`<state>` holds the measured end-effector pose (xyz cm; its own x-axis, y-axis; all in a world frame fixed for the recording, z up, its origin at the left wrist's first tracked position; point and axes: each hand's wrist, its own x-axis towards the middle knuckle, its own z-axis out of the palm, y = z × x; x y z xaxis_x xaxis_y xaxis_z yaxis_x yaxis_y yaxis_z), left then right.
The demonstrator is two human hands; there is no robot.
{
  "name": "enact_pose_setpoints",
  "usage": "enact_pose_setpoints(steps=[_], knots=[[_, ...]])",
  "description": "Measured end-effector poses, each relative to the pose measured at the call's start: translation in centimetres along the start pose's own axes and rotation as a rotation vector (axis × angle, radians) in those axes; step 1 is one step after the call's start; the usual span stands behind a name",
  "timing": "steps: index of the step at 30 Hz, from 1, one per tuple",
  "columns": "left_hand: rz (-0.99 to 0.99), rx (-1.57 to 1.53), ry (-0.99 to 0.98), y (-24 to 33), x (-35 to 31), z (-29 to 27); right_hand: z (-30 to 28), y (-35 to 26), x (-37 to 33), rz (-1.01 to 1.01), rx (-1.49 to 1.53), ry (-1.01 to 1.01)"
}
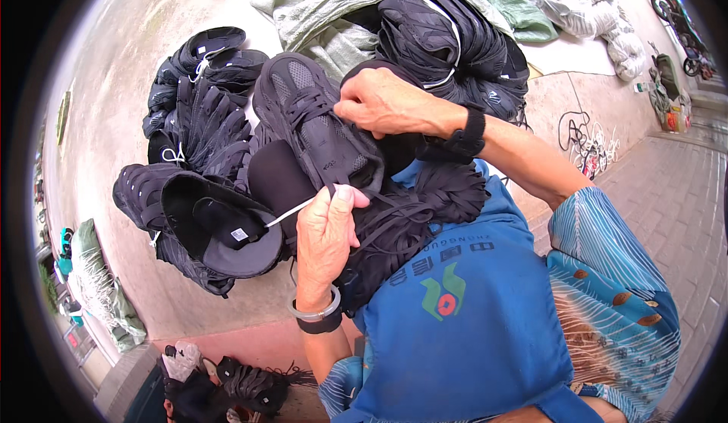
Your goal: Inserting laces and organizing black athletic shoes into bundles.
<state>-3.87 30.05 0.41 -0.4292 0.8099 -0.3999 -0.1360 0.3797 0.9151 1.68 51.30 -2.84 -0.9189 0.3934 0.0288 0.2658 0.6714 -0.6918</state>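
Head view: the dark mesh shoe (317, 139) lay lace side up between the hands, beside a heap of dark shoes (208, 131). The left hand (324, 230) had its grip pinched on what looked like a dark lace (331, 189); the right hand's (398, 103) grip curled near the lacing (309, 107), its hold impossible to tell. The shoe seemed light and soft-topped, best held along its firmer sides; the limp lace suited fingertips.

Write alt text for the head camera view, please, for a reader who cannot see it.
A person's left hand is closed at the near end of a black shoe, the right hand curled beside its laces. Bunched black laces lie on a blue apron; more black shoes lie at left.
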Motion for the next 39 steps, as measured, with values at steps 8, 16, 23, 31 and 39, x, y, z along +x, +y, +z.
enact_pose_setpoints(steps=[8,16,23,31,39], knots=[[0.227,0.376,-0.091,0.2,0.3,3.4,1.1,-4.5,-3.9,0.603,1.193,-0.413],[0.286,0.662,0.509,0.0,6.2,-1.7,2.0,-1.2,-3.3,0.5,1.005,-0.334],[0.538,1.038,0.524,-0.6,8.7,-2.5,2.1,-1.0,-3.2,0.456,0.992,-0.34],[-0.023,0.355,0.275,-1.0,10.2,-4.8,2.4,-1.0,-3.1,0.425,0.942,-0.361],[-0.204,-0.293,0.12,0.5,10.5,-4.9,2.9,-0.8,-3.0,0.413,0.98,-0.357]])
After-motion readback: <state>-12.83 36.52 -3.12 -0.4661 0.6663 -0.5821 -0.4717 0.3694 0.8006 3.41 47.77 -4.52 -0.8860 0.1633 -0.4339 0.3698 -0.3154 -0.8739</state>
